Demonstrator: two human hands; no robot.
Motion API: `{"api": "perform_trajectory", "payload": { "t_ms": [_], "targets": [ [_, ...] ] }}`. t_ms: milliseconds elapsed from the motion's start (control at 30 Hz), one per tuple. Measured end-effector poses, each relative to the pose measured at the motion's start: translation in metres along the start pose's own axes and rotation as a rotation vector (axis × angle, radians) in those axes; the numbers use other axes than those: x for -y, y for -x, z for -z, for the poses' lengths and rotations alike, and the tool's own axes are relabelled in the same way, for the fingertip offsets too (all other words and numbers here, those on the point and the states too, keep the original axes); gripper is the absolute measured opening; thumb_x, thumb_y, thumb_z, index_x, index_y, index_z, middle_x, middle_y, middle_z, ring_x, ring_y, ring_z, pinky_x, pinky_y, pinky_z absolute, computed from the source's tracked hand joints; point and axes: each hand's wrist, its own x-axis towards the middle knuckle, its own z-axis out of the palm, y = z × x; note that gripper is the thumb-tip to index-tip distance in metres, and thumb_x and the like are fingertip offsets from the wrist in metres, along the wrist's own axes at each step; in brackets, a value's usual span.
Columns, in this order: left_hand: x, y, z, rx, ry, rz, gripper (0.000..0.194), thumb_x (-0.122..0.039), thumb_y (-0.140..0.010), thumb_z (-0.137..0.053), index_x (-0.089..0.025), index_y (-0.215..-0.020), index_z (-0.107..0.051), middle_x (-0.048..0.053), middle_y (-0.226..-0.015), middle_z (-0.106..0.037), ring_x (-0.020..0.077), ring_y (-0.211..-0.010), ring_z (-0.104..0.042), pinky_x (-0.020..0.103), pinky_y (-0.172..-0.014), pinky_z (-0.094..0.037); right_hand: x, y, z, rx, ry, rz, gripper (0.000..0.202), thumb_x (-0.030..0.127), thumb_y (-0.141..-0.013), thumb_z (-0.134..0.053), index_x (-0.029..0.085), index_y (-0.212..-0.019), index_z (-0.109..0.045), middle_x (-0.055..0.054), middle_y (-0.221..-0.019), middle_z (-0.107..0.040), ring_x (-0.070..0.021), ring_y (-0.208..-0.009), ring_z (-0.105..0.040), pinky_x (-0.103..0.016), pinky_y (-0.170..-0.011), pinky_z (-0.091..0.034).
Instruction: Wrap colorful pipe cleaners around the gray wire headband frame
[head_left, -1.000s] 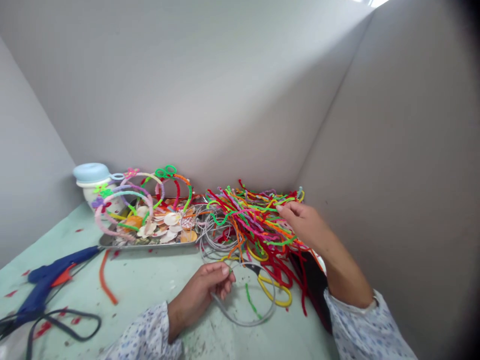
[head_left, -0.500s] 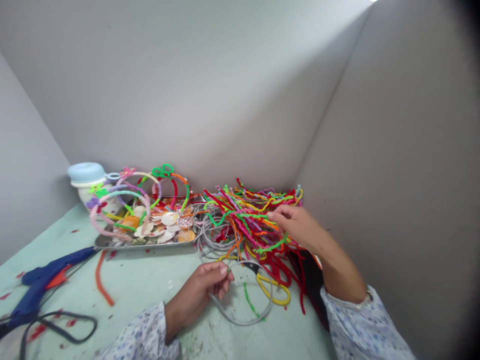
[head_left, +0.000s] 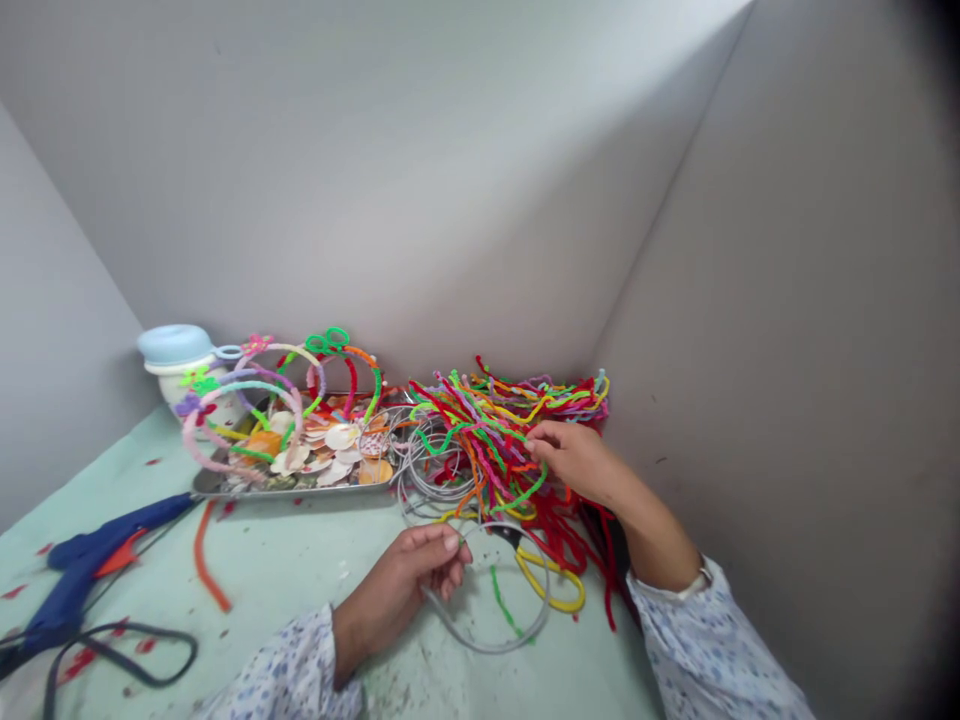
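Jar: squat and white [head_left: 176, 385], under a pale blue lid; small marks on the side, too blurred to read.
Left grip [head_left: 401, 580]: pinching the grey wire hoop [head_left: 491, 651] between thumb and fingertips, other fingers curled.
Hoop: reaching rightward from the left grip, low over the worktop [head_left: 300, 570], in front of the pile.
Right grip [head_left: 577, 462]: thumb and forefinger pressed together on a green pipe cleaner [head_left: 504, 433], at the near right side of the pile.
Pile: pipe cleaners [head_left: 480, 405] in many colours, tangled around the pinched one and crowding it.
Across the hoop: yellow-handled scissors [head_left: 564, 607], partly inside its outline; a short green piece [head_left: 501, 597] seen through it.
Between pile and tray: loose wire coils [head_left: 431, 492], overlapping both.
Tray [head_left: 300, 493]: full of shells [head_left: 341, 437], with wrapped colourful hoops [head_left: 298, 410] standing up.
Far left: blue glue gun [head_left: 71, 590], beside an orange strip [head_left: 202, 565].
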Motion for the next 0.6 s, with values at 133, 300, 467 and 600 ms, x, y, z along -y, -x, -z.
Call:
{"api": "perform_trajectory", "payload": {
  "t_ms": [133, 300, 467, 600],
  "targets": [
    [0.001, 0.000, 0.000, -0.024, 0.032, 0.006, 0.022, -0.032, -0.078, -0.069, -0.010, -0.075, -0.069, 0.003, -0.063, -0.060, 0.0084, -0.053, -0.049, 0.018, -0.052, -0.038, -0.007, -0.003, -0.002, -0.009, 0.006, -0.022, 0.017, 0.027, -0.079, -0.055, 0.021, -0.067, -0.065, 0.002, -0.059, -0.060, -0.0136, -0.054, -0.048, -0.023, -0.050, -0.030],
    [0.000, -0.001, -0.001, -0.033, 0.034, -0.005, 0.026, -0.034, -0.079, -0.067, -0.008, -0.078, -0.071, 0.003, -0.060, -0.059, 0.0089, -0.052, -0.050, 0.018, -0.051, -0.038, -0.006, -0.002, 0.006, -0.018, -0.023, -0.058, 0.017, 0.029, -0.080, -0.052, 0.020, -0.074, -0.065, 0.003, -0.059, -0.058, -0.0124, -0.050, -0.045, -0.023, -0.048, -0.030],
    [-0.001, -0.001, -0.001, -0.046, 0.019, 0.002, 0.031, -0.037, -0.081, -0.065, -0.007, -0.078, -0.071, 0.004, -0.059, -0.058, 0.0099, -0.052, -0.050, 0.019, -0.050, -0.039, 0.006, 0.001, 0.018, -0.055, -0.074, -0.078, 0.025, 0.039, -0.080, -0.053, 0.019, -0.069, -0.062, 0.005, -0.053, -0.047, -0.0115, -0.049, -0.039, -0.023, -0.048, -0.028],
    [0.000, -0.002, -0.001, -0.040, 0.025, 0.004, 0.027, -0.035, -0.080, -0.066, -0.008, -0.079, -0.070, 0.004, -0.064, -0.059, 0.0100, -0.055, -0.051, 0.019, -0.050, -0.040, 0.009, 0.002, 0.022, -0.046, -0.085, -0.096, 0.027, 0.042, -0.078, -0.054, 0.019, -0.067, -0.062, 0.005, -0.053, -0.046, -0.0114, -0.048, -0.036, -0.024, -0.047, -0.026]
  ]
}}
